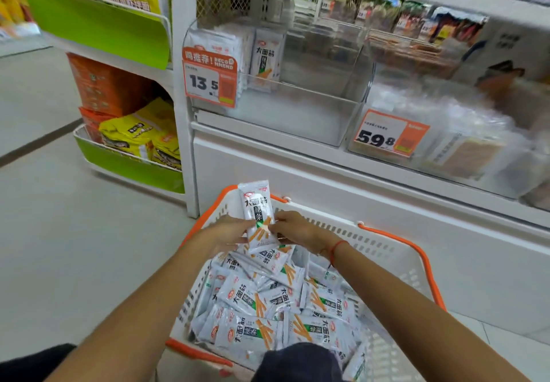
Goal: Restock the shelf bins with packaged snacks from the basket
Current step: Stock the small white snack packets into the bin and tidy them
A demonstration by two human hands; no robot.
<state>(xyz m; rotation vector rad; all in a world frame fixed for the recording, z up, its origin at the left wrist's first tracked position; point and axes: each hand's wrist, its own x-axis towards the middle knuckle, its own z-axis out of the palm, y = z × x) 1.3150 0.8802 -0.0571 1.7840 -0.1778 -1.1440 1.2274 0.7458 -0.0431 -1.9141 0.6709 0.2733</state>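
We've got both hands on one snack packet (pixel 257 215), left hand (pixel 230 230) and right hand (pixel 293 228) pinching its lower half from either side so it stands upright, probably squaring it for the clear bin (pixel 279 107) up above our hands. Arms reach forward over the basket (pixel 384 250), and the remaining packets (pixel 268 307) are piled just under our wrists.

Head view looks down, close over basket (pixel 395 250), facing shelf (pixel 327 155).
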